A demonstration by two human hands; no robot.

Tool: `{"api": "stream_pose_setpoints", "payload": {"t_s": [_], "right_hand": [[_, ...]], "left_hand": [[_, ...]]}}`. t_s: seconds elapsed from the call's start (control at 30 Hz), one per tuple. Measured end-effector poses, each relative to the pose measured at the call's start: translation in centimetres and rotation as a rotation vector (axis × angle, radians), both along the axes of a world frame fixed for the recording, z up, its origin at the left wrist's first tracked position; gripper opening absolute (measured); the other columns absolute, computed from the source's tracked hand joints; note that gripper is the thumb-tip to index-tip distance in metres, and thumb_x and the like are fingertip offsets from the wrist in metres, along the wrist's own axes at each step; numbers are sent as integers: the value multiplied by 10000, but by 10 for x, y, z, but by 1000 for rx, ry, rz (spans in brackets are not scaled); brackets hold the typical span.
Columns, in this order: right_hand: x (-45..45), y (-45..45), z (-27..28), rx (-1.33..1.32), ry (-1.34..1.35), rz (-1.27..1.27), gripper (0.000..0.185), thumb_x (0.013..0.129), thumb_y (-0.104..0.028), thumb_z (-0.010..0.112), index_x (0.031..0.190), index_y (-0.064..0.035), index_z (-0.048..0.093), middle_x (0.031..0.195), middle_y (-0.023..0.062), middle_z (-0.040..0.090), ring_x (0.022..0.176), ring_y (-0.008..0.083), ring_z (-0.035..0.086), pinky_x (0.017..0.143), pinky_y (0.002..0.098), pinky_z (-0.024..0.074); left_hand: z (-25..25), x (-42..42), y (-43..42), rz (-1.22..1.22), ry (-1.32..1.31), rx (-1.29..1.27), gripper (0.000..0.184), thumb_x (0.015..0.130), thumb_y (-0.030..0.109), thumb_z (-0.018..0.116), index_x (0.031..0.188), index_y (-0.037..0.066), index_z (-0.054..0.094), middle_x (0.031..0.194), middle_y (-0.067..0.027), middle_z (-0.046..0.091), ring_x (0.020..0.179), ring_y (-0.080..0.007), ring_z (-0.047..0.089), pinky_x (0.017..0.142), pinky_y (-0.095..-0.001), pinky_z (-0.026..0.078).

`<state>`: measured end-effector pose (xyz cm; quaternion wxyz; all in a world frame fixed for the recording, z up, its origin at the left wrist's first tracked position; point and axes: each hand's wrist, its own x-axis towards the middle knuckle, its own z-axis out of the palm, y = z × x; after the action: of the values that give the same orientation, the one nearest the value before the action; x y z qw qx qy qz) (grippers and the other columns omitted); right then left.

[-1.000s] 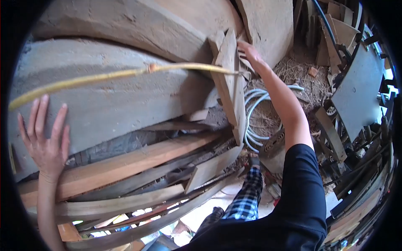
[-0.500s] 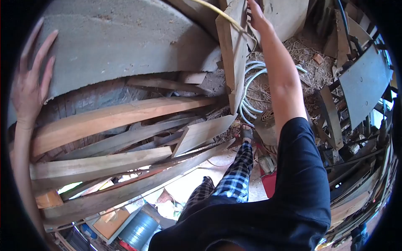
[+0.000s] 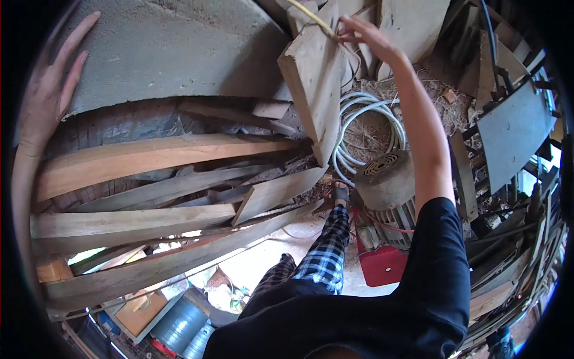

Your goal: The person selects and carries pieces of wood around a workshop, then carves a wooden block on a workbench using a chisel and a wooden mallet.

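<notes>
My left hand [image 3: 51, 90] lies with its fingers spread on the edge of a large grey wooden slab [image 3: 173, 54] at the upper left. My right hand [image 3: 366, 37] is at the top centre, its fingertips at the end of a yellow strip [image 3: 314, 18], beside an upright pale board [image 3: 314, 84]. The fingers are bent and partly apart; whether they pinch the strip's end is unclear. A thin dark loop [image 3: 357, 63] hangs from that end, just below the right hand.
A coiled pale hose [image 3: 342, 140] lies on the debris-strewn ground beside a motor [image 3: 385, 182] and a red plate [image 3: 382, 267]. Long planks [image 3: 161, 158] are stacked at the left. A grey metal sheet [image 3: 517, 134] and scrap wood stand at the right.
The view has tilted down, so the slab and yellow strip sit higher. The upright board's top has swung left, and my right hand now shows near the strip's end. The motor has come into fuller view.
</notes>
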<state>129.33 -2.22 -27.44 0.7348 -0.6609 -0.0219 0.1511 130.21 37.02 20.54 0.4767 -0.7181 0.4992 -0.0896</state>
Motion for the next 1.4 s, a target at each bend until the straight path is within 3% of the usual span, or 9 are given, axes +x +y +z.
{"api": "stream_pose_setpoints", "payload": {"t_s": [0.1,0.23,0.4,0.53,0.73,0.93,1.0,1.07,1.4], "right_hand": [[-22,12,-6,-72,66,-52,739,934,-650,405,1504,-185,333,1194,50,515,1226,168,465,1081,351,278],[-28,32,-20,50,-55,-204,712,967,-587,387,1523,-159,265,1554,91,267,1367,225,312,1133,336,237],[-18,38,-31,-38,136,-386,680,974,-581,367,1473,-120,381,1389,144,487,1277,225,430,1076,353,318],[-90,90,18,-435,-172,-1258,406,1001,-276,436,1251,24,550,1194,205,552,1163,315,468,1037,397,331],[-132,193,64,-675,-356,-910,879,718,-220,774,1456,-50,328,1421,254,371,1351,418,318,1100,503,283],[-118,212,63,-517,-268,-1005,895,643,13,696,1457,-53,330,1440,255,385,1327,406,391,1086,449,358],[-142,222,70,-489,-301,-984,889,637,33,688,1452,-36,339,1438,267,386,1327,421,386,1091,460,347],[-174,240,77,-489,-341,-922,895,628,49,698,1447,-18,344,1442,269,381,1335,434,375,1103,459,333],[-278,316,100,-357,-541,-31,924,687,-102,740,1474,-6,266,1510,288,231,1390,454,261,1131,520,266]], "left_hand": [[-2,-13,-21,-106,-71,-60,588,918,134,600,1449,276,392,1522,-31,312,1365,-207,357,1123,-368,365],[-5,-19,-27,-205,-83,-145,538,908,252,604,1417,285,436,1529,1,304,1425,-151,245,1210,-397,187],[-7,-25,-33,-159,-70,-191,513,874,257,627,1368,287,490,1515,-1,323,1415,-168,268,1219,-438,145],[-8,-26,-34,-157,-67,-207,521,839,271,655,1339,286,512,1497,4,340,1401,-174,286,1214,-469,159],[-10,-28,-37,-164,-75,-197,526,831,266,662,1334,296,512,1505,11,331,1397,-169,289,1214,-467,155],[-10,-29,-33,-188,-85,-196,534,838,297,653,1350,287,501,1519,8,315,1404,-171,278,1215,-460,135],[-6,-30,-39,-216,-151,-115,511,706,318,725,1188,235,576,1410,-85,417,1352,-251,354,1162,-616,161],[-7,-32,-39,-215,-142,-139,472,705,296,730,1154,224,600,1398,-88,424,1346,-259,360,1163,-615,158],[-8,-32,-39,-230,-130,-171,438,736,342,703,1139,205,600,1398,-101,431,1336,-272,376,1161,-609,168]]}}
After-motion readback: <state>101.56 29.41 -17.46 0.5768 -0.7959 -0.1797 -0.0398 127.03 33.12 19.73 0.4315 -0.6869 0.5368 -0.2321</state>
